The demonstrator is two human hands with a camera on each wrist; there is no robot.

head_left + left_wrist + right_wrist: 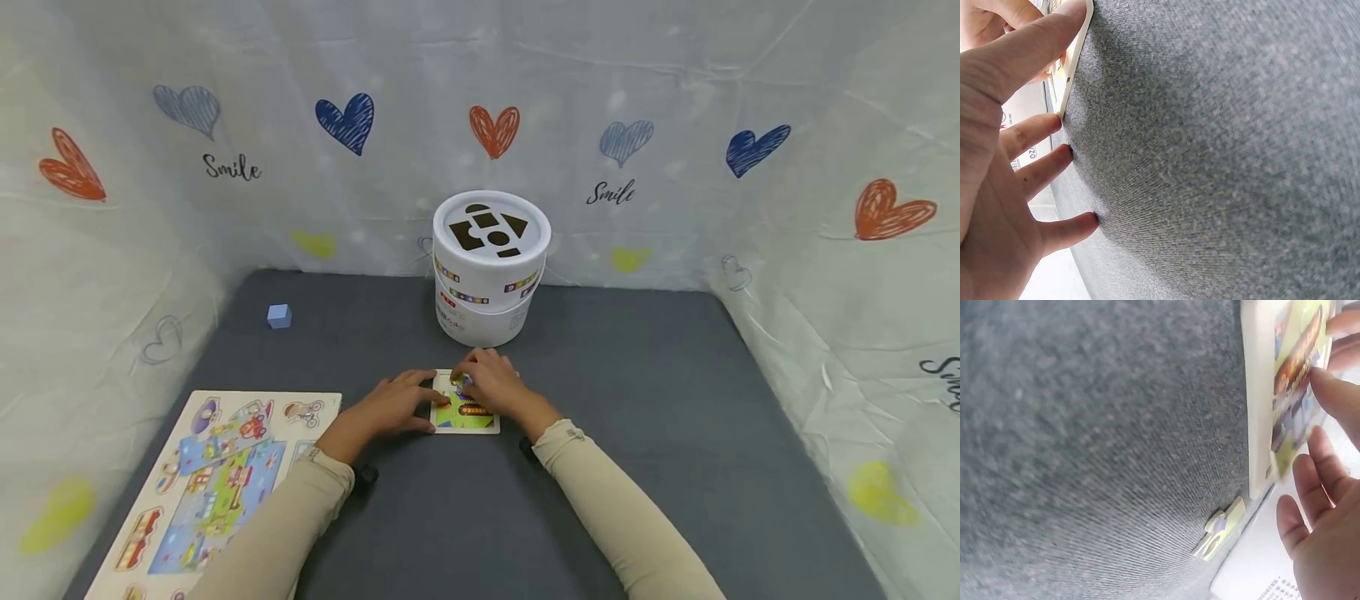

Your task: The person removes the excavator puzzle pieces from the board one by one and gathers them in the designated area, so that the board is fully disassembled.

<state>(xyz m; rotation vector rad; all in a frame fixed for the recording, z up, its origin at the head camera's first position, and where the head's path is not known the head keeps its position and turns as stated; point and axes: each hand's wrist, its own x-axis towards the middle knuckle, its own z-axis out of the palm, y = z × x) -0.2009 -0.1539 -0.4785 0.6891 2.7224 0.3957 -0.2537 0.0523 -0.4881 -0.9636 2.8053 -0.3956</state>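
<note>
A small square jigsaw board (465, 430) with a pale rim lies on the dark table, its picture green with an orange-and-red vehicle. My left hand (393, 406) is at its left side, fingers spread and fairly straight, one fingertip over the picture and others at the rim and tabletop. Over the board's upper right, my right hand (491, 383) bends its fingers and pinches a yellow-green puzzle piece (1284, 456), tilted at the board's far edge. Part of that piece is hidden by the fingers. A loose puzzle piece (1221, 531) lies just beyond the board in the right wrist view.
Behind the board stands a white bucket (487, 292) with shaped holes in its lid. A large picture puzzle board (322, 404) lies at the left, with a smaller picture panel (213, 446) on it. A blue cube (279, 316) sits far left, before a heart-print curtain (555, 75).
</note>
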